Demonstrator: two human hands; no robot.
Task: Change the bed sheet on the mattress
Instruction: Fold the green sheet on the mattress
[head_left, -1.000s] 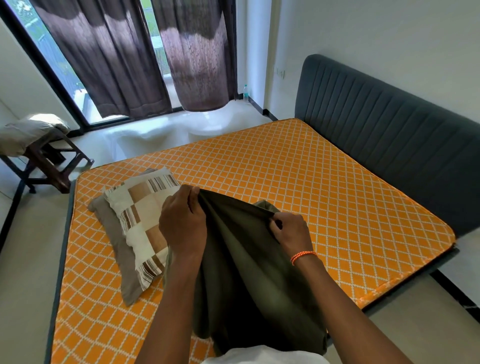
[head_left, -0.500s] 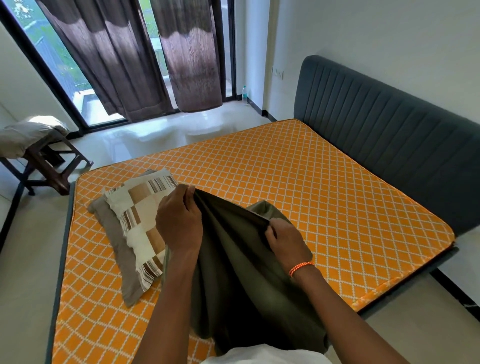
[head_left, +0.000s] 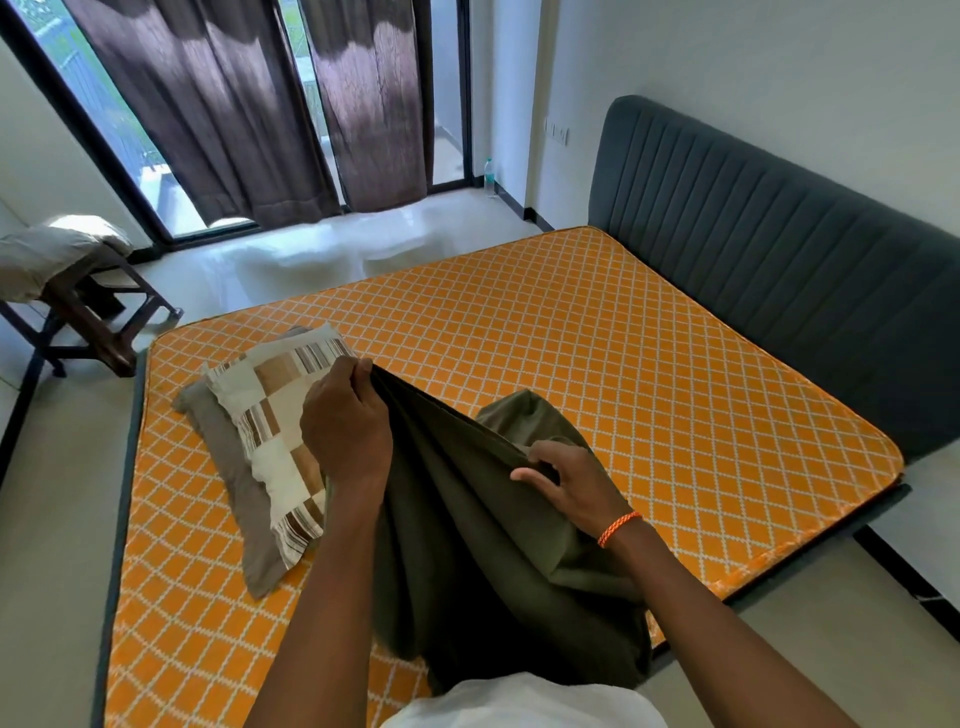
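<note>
A bare orange mattress (head_left: 597, 358) with a white diamond pattern fills the middle of the view. Over its near edge I hold up an olive-green bed sheet (head_left: 467, 525), which hangs in folds down toward my body. My left hand (head_left: 345, 428) pinches the sheet's top edge at its upper left. Along the same edge, lower and further right, my right hand (head_left: 563, 480) grips the cloth; an orange band circles its wrist. A bunched part of the sheet (head_left: 524, 415) lies on the mattress behind my right hand.
A brown-and-cream patterned pillow (head_left: 275, 421) lies on a grey pillow (head_left: 228, 467) at the mattress's left side. The dark padded headboard (head_left: 779, 249) runs along the right. A wooden stool (head_left: 88, 312) with a cushion stands at the left, curtains (head_left: 234, 104) behind.
My hands have drawn further apart along the sheet's edge; the right hand has slid down and right, and the stretch of cloth between them is longer.
</note>
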